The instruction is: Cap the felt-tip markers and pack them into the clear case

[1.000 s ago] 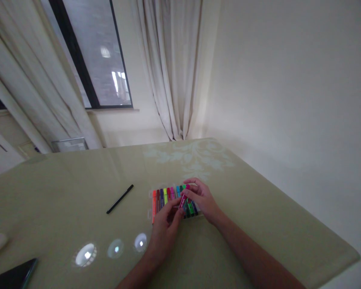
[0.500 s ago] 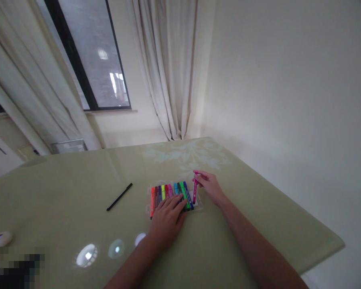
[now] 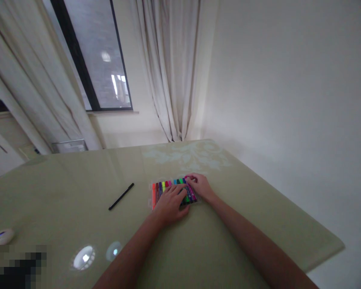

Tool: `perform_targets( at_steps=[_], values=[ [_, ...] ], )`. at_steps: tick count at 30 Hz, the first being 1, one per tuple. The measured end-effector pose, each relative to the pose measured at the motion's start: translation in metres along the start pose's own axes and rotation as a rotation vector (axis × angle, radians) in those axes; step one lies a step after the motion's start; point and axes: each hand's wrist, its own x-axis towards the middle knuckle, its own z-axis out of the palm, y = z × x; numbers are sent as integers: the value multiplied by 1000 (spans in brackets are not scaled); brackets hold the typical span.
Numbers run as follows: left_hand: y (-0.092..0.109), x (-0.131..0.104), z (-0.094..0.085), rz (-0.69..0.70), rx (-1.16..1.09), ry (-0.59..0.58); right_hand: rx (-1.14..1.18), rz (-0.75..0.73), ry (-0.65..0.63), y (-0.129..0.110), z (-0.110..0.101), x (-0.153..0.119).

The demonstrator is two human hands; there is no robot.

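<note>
Several coloured markers lie side by side in a clear plastic case (image 3: 150, 202) on the table. My left hand (image 3: 170, 204) rests over the middle of the row, palm down with its fingers spread on the markers. At the row's right end, my right hand (image 3: 195, 184) has its fingers closed at the upper end of the magenta marker (image 3: 193, 194). That marker lies slanted beside a dark blue one. An orange marker (image 3: 153, 196) is at the row's left end. Fingers hide part of the row.
A black pen (image 3: 121, 196) lies slanted on the table (image 3: 78, 192), left of the case. A white rounded object (image 3: 1, 237) is at the far left edge. Curtains (image 3: 174, 72), a window and a bare wall stand behind and right of the table.
The magenta marker has tilted and moved left, down against the dark blue marker, with my right hand. My left hand has shifted slightly, its thumb further out.
</note>
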Motion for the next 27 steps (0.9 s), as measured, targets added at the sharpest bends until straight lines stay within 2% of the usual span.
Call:
perform_targets(
  at_steps=[5,9,17,22,27],
  values=[
    [-3,-3,6,77,-18,-48,-101,-51,26,-1,-2,-5],
    [-4,-3,10,61,-26,-81,-147,-84,11,-1,-5,-7],
    [1,-2,9,56,-50,-55,-196,-115,18,-3,-6,-8],
    [3,-1,11,34,-65,-38,-182,-119,20,-4,-6,-10],
    [7,2,8,21,-106,-71,-137,-103,44,-2,-11,-14]
  ],
)
